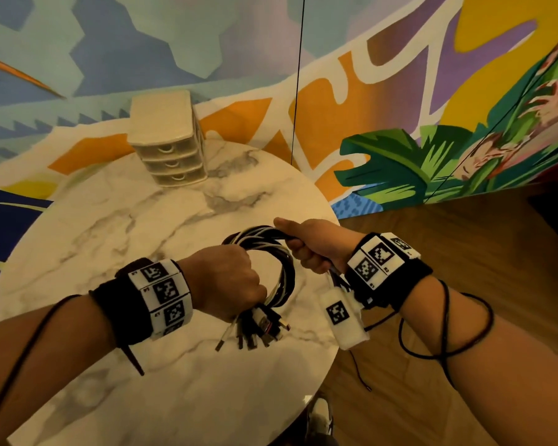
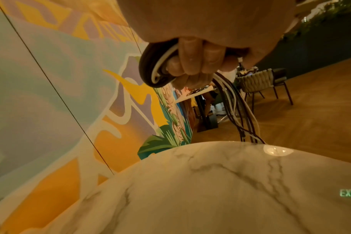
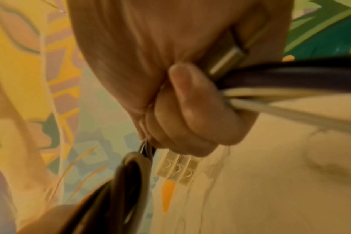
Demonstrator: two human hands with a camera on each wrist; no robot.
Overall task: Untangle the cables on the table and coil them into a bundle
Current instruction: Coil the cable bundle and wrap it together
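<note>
A bundle of black and white cables (image 1: 282, 272) forms a loop held above the round marble table (image 1: 116, 220). My left hand (image 1: 231, 281) grips the loop's near side in a fist, and several plug ends (image 1: 255, 333) hang out below it. My right hand (image 1: 306, 243) grips the far right side of the same loop, thumb along the top. In the left wrist view curled fingers (image 2: 198, 58) clamp the black and white cables (image 2: 150, 69). In the right wrist view my fingers (image 3: 192, 109) close round dark and white cables (image 3: 291, 80).
A small cream three-drawer organiser (image 1: 168, 140) stands at the table's far side. A colourful mural wall (image 1: 400, 75) runs behind. Wooden floor (image 1: 464, 236) lies to the right of the table edge. A woven chair (image 2: 260, 80) stands further off on the floor.
</note>
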